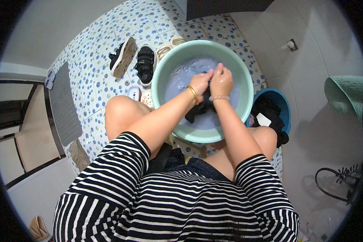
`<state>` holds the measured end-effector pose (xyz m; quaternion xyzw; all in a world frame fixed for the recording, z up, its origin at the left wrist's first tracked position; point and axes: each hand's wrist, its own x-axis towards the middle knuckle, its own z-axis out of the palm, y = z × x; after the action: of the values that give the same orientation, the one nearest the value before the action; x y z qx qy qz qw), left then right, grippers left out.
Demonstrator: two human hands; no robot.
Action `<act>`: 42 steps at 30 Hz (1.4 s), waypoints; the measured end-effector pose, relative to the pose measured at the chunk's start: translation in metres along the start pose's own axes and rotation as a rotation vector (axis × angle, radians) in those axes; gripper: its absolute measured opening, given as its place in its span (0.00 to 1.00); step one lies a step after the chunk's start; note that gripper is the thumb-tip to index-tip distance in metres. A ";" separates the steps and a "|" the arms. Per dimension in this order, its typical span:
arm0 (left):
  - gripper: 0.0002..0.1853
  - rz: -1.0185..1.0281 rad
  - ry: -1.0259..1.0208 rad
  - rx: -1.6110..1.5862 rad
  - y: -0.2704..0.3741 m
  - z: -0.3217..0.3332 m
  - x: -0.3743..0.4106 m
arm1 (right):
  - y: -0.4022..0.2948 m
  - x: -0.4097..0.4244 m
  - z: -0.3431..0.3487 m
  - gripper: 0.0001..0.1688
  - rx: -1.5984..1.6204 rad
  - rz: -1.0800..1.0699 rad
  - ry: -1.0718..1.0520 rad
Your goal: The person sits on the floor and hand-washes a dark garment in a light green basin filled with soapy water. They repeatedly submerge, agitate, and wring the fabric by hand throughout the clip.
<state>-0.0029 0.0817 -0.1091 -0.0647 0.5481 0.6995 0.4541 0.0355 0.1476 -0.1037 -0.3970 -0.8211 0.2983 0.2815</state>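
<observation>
A round pale green plastic basin (pixel 204 137) holds cloudy, bluish water just beyond my knees. Over the water my left hand (pixel 201 86), with a gold bangle at the wrist, closes on a wet black cloth (pixel 199 111). Close against it, my right hand (pixel 222 81), wearing a beaded bracelet, grips the same cloth. The cloth hangs below both hands, and its lower part lies in the water. Part of the cloth between my hands is hidden by the fingers.
A blue basin (pixel 286 106) with dark clothes and a white object (pixel 263 119) stands right of the green basin. Black sandals (pixel 145 65) and other footwear lie to its left on the dotted tile floor. A grey mat (pixel 63 104) lies farther left; a tiled wall rises at right.
</observation>
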 end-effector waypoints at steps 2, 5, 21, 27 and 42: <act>0.19 -0.009 -0.096 -0.045 0.000 -0.020 0.010 | -0.018 -0.025 -0.005 0.18 0.085 -0.184 -0.087; 0.19 -0.043 -0.112 -0.040 -0.015 -0.036 0.031 | -0.026 -0.041 -0.010 0.20 0.139 -0.219 -0.163; 0.21 0.070 -0.166 -0.100 0.022 -0.021 0.018 | 0.011 -0.004 -0.028 0.15 0.747 0.099 -0.417; 0.24 0.060 0.021 0.239 -0.004 -0.022 0.034 | -0.035 -0.050 -0.039 0.08 0.272 -0.411 -0.220; 0.18 0.080 0.010 0.121 0.011 -0.002 0.003 | 0.004 -0.001 -0.021 0.15 -0.029 -0.170 -0.126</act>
<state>-0.0131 0.0824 -0.1042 -0.0187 0.5937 0.6824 0.4261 0.0521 0.1546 -0.0925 -0.3103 -0.8721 0.2858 0.2479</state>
